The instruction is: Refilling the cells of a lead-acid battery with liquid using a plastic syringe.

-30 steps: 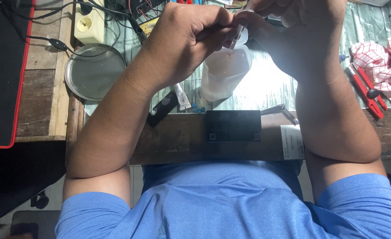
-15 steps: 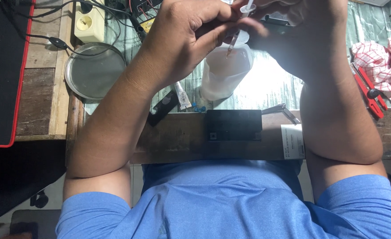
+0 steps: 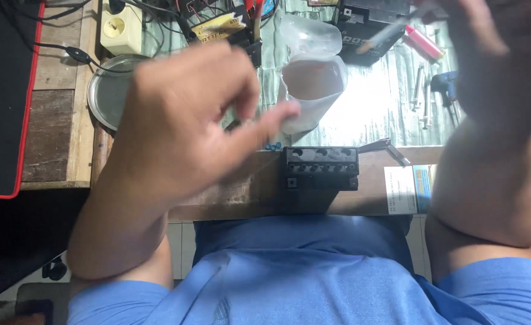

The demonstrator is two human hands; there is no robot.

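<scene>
While raised, left hand (image 3: 187,120) loosely curled, right hand (image 3: 494,54) gripping thin stick (image 3: 392,29).

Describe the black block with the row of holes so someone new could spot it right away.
Start at the wooden bench edge nearest the person's blue shirt. Midway along it, just below the translucent plastic cup and between the two forearms, sits the black block. It is the only boxy black part there with a line of round holes on top, unlike the flat paper card beside it.

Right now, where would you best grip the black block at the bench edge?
Take the black block by its two short ends, coming from above: it lies flat, long side along the bench edge, ports on top, both ends free.
</scene>
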